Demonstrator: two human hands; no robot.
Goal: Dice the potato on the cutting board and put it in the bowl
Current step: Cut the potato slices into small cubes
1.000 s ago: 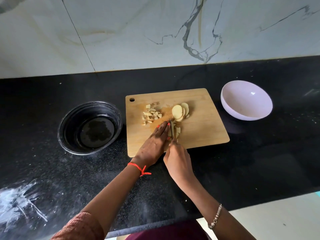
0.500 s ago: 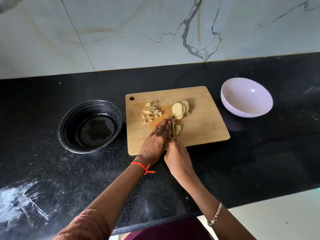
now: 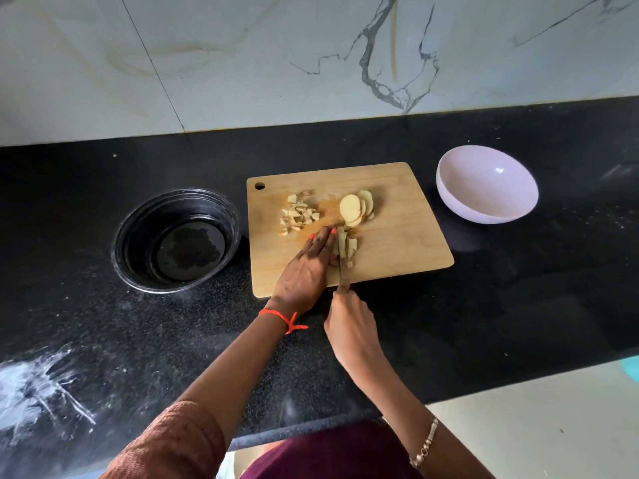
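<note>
Potato [image 3: 345, 245]: all of it lies on the cutting board [image 3: 397, 243], in three lots, part diced and part not.
Right hand [image 3: 349, 323]: nearest, just off the board's near edge, with fingers wrapped round the handle of the knife [image 3: 343, 274]. The blade reaches away over the strips.
Left hand [image 3: 306, 271]: laid flat with fingers straight, pressing the strips from their left, probably to pin them for the cut. The fingertips sit just beside the blade, so a slip is the risk.
Diced pile [image 3: 299, 216]: far left of the board, apart from the knife, likely pushed aside to keep the cutting spot free.
Slices [image 3: 356, 207]: overlapping rounds at the far middle, untouched and waiting.
Dark bowl [image 3: 119, 236]: just beside the board's left edge, with no potato in it.
Pale bowl [image 3: 484, 195]: farther right, near the board, also without potato. Which bowl is meant, I cannot tell.
</note>
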